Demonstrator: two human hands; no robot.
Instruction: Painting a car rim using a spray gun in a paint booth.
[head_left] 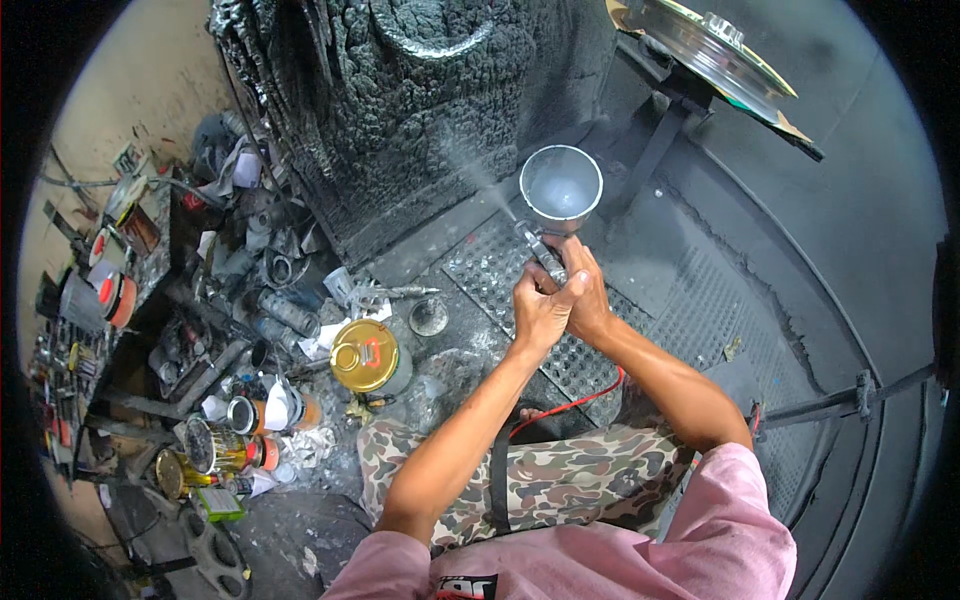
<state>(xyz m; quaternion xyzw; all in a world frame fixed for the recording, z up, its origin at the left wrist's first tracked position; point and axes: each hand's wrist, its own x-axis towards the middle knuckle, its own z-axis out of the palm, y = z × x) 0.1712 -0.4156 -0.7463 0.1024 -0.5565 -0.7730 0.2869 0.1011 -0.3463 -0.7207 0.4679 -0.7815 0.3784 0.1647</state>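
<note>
A metal spray gun (540,253) is held in front of me by both hands. My right hand (590,290) is closed round its handle, just below the cup. Pressed against it, my left hand (543,312) has its fingers curled at the rear of the gun; part of its grip is hidden. The open round cup (561,180) on the gun has greyish liquid inside. Pale mist (480,172) streams from the nozzle toward the far left. Below my hands a red hose (575,403) curves toward my lap.
A wheel rim (715,55) sits on a stand at the far right. Ahead is a dark, paint-crusted panel (400,110). A gold-lidded tin (365,357) and a round disc (428,316) are left of my arms. Cluttered cans and jars (215,445) fill the left side.
</note>
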